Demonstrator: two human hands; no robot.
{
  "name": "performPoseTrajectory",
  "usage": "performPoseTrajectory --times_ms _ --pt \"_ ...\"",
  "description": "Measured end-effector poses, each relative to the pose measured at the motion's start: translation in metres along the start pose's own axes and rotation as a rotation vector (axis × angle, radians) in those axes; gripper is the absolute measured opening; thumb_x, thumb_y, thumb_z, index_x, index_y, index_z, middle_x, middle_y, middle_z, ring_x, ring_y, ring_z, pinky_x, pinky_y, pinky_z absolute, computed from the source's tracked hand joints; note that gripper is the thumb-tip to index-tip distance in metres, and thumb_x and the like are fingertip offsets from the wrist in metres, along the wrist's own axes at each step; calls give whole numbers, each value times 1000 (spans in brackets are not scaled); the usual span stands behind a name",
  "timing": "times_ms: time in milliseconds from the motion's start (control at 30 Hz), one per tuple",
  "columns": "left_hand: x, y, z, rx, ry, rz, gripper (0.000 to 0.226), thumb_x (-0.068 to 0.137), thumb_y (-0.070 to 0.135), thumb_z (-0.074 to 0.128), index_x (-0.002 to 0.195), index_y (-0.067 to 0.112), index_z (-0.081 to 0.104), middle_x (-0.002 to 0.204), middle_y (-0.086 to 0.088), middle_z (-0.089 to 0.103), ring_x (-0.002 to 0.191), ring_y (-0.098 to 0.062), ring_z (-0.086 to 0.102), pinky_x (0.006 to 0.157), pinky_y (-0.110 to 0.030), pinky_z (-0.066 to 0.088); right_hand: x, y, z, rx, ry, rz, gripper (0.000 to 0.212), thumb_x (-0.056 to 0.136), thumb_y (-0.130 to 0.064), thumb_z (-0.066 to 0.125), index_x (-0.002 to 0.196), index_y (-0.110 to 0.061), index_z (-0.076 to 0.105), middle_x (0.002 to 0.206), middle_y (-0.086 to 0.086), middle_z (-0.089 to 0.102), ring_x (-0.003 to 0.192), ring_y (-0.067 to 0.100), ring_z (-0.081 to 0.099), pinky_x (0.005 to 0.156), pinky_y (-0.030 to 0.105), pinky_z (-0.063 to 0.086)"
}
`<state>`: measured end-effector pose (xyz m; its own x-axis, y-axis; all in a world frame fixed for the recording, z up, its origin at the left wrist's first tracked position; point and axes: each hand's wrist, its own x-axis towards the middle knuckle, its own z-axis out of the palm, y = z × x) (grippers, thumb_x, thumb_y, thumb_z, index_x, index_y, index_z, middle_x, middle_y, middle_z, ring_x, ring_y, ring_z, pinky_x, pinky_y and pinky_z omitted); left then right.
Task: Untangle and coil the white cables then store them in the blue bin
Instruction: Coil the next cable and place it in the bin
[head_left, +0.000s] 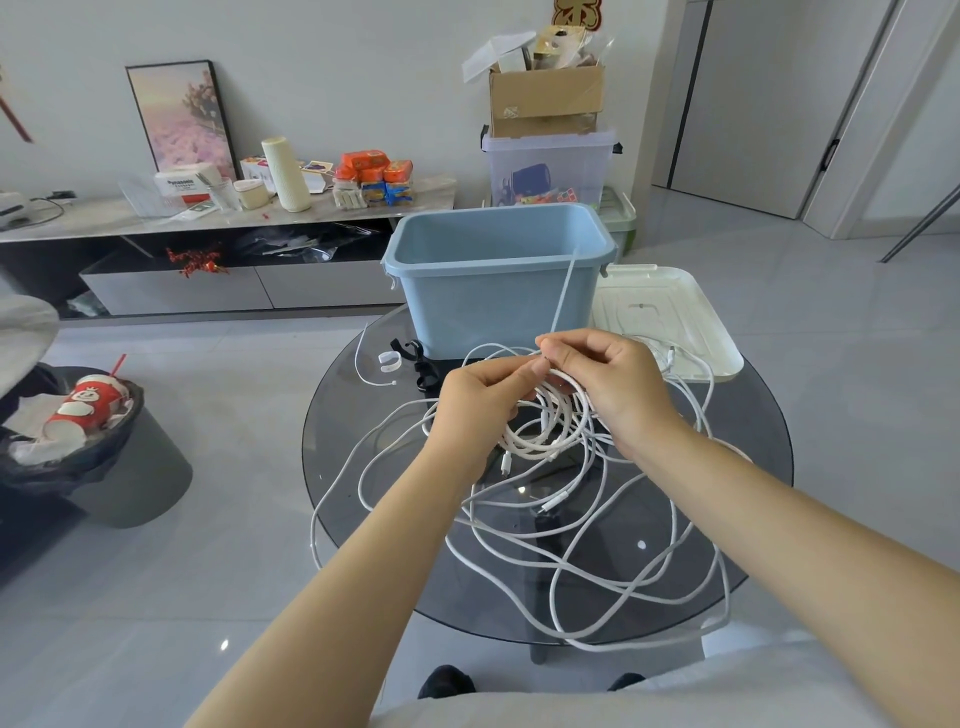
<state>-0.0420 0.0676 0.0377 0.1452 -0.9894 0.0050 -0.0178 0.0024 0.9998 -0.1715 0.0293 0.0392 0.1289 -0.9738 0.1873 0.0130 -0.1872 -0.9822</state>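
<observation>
My left hand (485, 402) and right hand (605, 382) both pinch a coil of white cable (550, 426) above the tabletop (363, 467), near the blue bin (493, 291).

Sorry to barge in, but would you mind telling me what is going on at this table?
A person is sorting out a tangle of white cables on a round glass table. The left hand and the right hand both grip a partly wound coil held just above the table, while long loose loops still sprawl across the glass. The blue bin stands open behind the hands, and its white lid lies beside it. One strand rises from the hands over the front of the bin.
</observation>
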Motion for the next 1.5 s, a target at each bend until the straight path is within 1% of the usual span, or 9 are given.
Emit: performPoseTrajectory --times_ms 167,267,333,433,533,733,900,1267,1500 --pt "4 -1 -6 -92 -54 -59 11 87 17 65 83 16 75 63 6 62 64 -8 48 68 -24 38 9 -3 1 72 150 150 18 95 -33 53 85 -17 54 75 -1 58 69 9 57 68 22 47" --pt "4 -3 -12 -38 -119 -76 10 86 16 66 83 15 76 75 1 68 65 -7 51 68 -22 40 18 -9 -4 299 -110 226 39 101 -40 29 104 -16 60 91 2 66 90 14 60 84 30 40" --pt "3 -3 -14 1 -158 -83 9 86 14 66 88 11 75 73 4 68 62 -3 52 63 -17 40 18 -14 -8 474 -237 242 47 101 -41 24 108 -13 61 78 3 64 84 15 61 86 32 37" --pt "1 -2 -15 -29 -228 -104 11 88 8 62 92 7 71 68 9 66 57 0 51 55 -12 38 20 -20 -10 628 -282 245 46 99 -36 33 82 -12 69 55 -3 39 54 12 43 74 29 40" --pt "1 -1 -17 -148 -259 -146 11 89 3 58 94 7 67 68 6 64 55 -3 50 51 -12 35 21 -23 -9 647 -264 281 41 93 -35 44 63 -15 64 53 -5 30 48 10 31 64 26 41" --pt "5 -4 -21 -227 -268 -169 12 87 11 60 88 14 72 83 -4 69 66 -10 49 63 -20 37 19 -13 -6 391 -141 319 26 92 -25 55 69 -13 56 48 -8 30 46 7 31 65 24 42" --pt "5 -3 -19 -200 -230 -110 19 92 16 54 80 15 69 65 5 61 59 -7 43 49 -15 30 16 -8 1 180 -119 273 23 88 -21 62 68 -13 56 42 -13 42 50 7 38 64 23 42" --pt "1 4 -19 -249 -221 -37 16 75 30 61 70 23 74 86 -7 57 55 -5 43 51 -16 32 13 -14 4 346 -100 339 28 89 -14 62 62 -9 56 55 1 38 55 13 40 47 18 48" --pt "-2 7 -18 -249 -209 -13 14 75 31 62 68 25 73 95 -13 54 56 -6 43 54 -17 33 10 -13 7 342 -149 329 24 89 -20 61 66 -11 61 49 -5 40 53 10 41 55 20 46"
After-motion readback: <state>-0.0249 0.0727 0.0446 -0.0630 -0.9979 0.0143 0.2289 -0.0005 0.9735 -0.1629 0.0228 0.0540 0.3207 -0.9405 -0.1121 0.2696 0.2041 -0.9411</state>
